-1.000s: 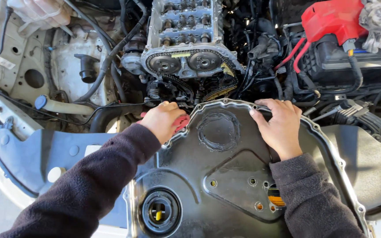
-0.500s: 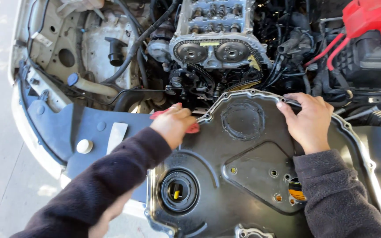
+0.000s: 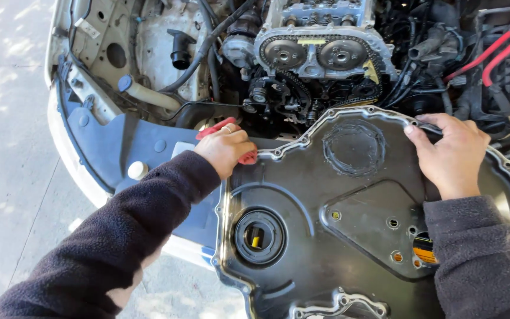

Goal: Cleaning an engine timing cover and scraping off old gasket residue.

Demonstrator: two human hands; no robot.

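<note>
A large dark metal engine cover (image 3: pixel 302 195) with a bolt-holed rim lies flat in front of me over the car's front. My left hand (image 3: pixel 224 149) is closed on a red rag (image 3: pixel 247 157) and presses it against the cover's upper left edge. My right hand (image 3: pixel 451 155) grips the cover's upper right rim, fingers curled over the edge. Both arms wear dark fleece sleeves. A round seal opening (image 3: pixel 259 236) sits in the cover's lower left.
Behind the cover the open engine shows two cam sprockets (image 3: pixel 311 54) with a timing chain. Hoses (image 3: pixel 202 47) and a dark inner wing panel (image 3: pixel 119 142) are at left, red cables (image 3: pixel 497 53) at upper right. Concrete ground (image 3: pixel 7 177) lies to the left.
The view has shifted left, so the engine and cover appear further right. My left hand with the red rag slid left along the cover's top edge. My right hand kept its grip.
</note>
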